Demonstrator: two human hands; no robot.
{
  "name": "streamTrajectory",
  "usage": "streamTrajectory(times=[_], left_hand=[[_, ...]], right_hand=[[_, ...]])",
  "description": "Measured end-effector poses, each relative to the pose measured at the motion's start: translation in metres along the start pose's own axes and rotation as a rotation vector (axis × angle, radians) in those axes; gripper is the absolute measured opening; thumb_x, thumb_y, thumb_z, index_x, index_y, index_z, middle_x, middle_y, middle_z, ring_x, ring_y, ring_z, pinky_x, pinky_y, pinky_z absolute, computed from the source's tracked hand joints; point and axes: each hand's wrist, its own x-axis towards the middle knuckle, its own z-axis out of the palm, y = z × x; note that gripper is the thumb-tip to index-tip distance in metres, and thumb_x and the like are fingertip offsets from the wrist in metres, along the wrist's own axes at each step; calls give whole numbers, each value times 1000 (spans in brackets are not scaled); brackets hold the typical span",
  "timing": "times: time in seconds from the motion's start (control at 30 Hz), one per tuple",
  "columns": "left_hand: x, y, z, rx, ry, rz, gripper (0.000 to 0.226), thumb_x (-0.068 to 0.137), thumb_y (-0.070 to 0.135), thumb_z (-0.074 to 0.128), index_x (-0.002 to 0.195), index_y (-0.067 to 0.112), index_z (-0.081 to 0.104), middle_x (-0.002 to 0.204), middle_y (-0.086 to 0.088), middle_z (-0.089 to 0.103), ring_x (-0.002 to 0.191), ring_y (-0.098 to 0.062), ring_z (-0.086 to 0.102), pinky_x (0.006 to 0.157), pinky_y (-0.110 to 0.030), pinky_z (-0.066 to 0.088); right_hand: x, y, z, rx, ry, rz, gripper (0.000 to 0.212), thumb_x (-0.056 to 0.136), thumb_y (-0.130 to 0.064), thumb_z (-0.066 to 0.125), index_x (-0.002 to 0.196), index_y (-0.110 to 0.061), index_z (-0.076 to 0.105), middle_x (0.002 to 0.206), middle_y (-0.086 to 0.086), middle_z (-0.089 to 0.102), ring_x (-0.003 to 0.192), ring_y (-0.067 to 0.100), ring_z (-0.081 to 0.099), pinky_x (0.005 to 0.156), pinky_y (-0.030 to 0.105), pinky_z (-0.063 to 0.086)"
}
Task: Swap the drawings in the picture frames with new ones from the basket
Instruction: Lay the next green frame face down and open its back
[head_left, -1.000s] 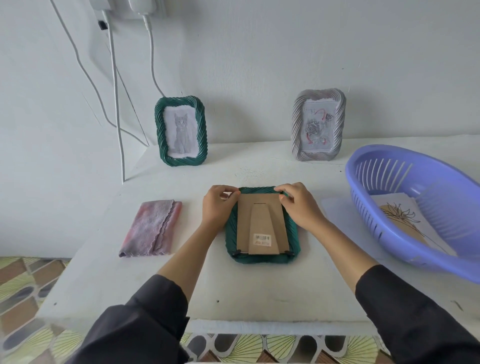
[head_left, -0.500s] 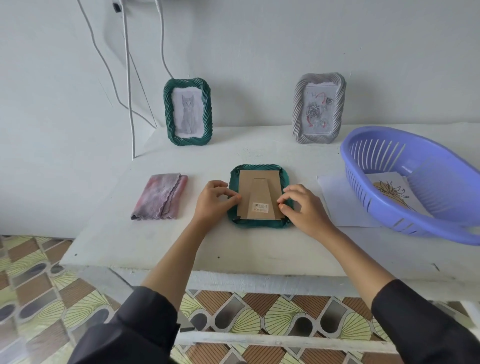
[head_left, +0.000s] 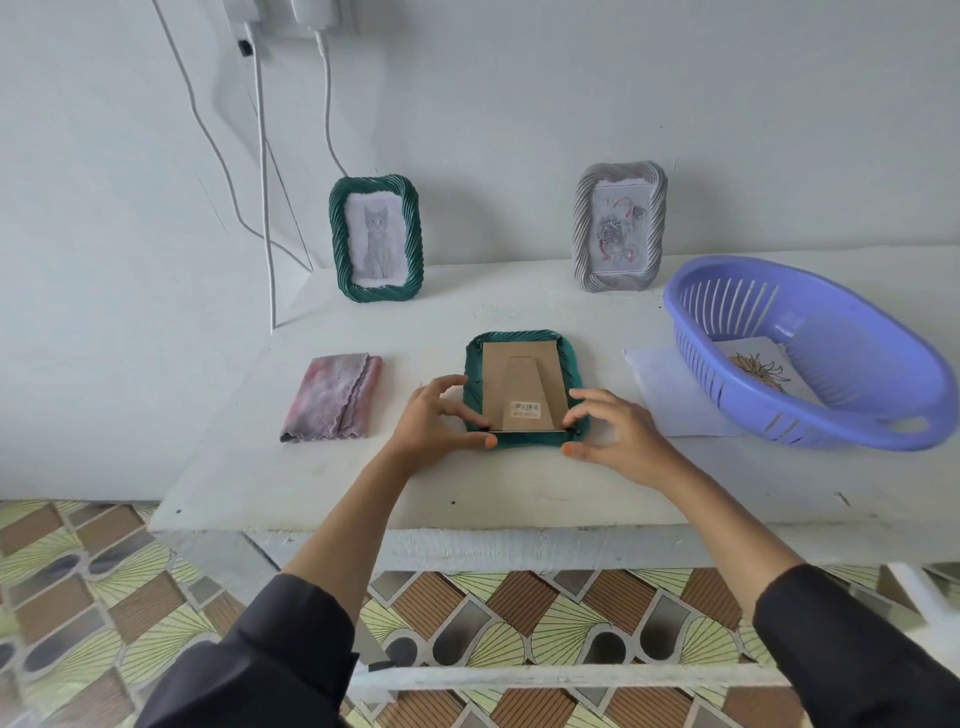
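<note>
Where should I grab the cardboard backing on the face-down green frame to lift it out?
Pinch the near edge of the cardboard backing, beside the barcode sticker, coming from the front of the table. A dark gap shows under that edge; the others sit flush inside the face-down green frame.

Face-down frame (head_left: 523, 387) between cloth (head_left: 333, 397) left and basket (head_left: 810, 358) right.

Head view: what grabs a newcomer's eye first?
A face-down green frame, cardboard back up, lies dead centre, left hand and right hand pinching its near corners. A purple basket holding a flower drawing sits to the right; cat frame and rose frame stand against the wall.
</note>
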Motion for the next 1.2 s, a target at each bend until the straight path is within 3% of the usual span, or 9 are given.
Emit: streamTrajectory(times=[0.1,0.33,0.53,0.8,0.9,1.0,1.1,1.2], left_hand=[[0,2,0,20,-6,0,29,61,23,86,67,43,66,138,11,43,132,-15,26,109,-26,19],[0,5,0,58,-33,8,22,64,21,84,72,36,69,144,10,41,137,-20,17,116,-35,14],[1,3,1,68,-73,20,26,68,21,81,64,42,66,146,12,38,138,-20,11,108,-25,9],[4,3,1,98,-101,26,30,71,24,80,60,49,66,146,15,38,139,-20,9,112,-30,11],[5,1,2,85,-111,13,38,70,23,80,52,54,65,147,16,37,139,-18,9,110,-26,11],[7,0,2,-39,-112,-21,26,65,26,82,58,48,70,145,12,40,140,-15,13,111,-24,11],[11,2,2,-410,30,-69,4,75,21,75,74,25,75,128,6,54,132,-9,36,112,-32,29],[18,5,7,-385,295,-173,5,84,21,67,81,22,71,124,0,57,113,-13,54,92,-26,39]], right_hand=[[0,-1,0,-5,0,5,26,74,-30,75,96,-20,67,141,-3,44,130,17,42,111,40,23],[1,-1,1,-7,-16,19,23,76,-29,73,96,-20,67,140,-4,43,130,17,39,112,40,22],[4,2,4,-27,-28,15,18,76,-32,73,90,-22,69,139,-3,44,127,18,42,111,42,25],[4,2,5,11,-24,35,14,75,-30,74,86,-22,71,140,-3,45,127,21,43,111,47,24],[2,2,5,35,0,30,10,73,-31,75,82,-27,71,140,-2,46,125,22,45,110,48,26],[2,1,3,85,-21,36,15,71,-30,77,75,-40,65,140,-5,46,127,18,44,112,45,26],[6,0,-2,196,-52,85,19,70,-30,78,76,-43,66,137,-9,48,127,9,43,112,34,25],[16,-2,-6,294,57,98,11,77,-23,73,83,-32,69,130,-5,54,119,6,47,102,23,27]])
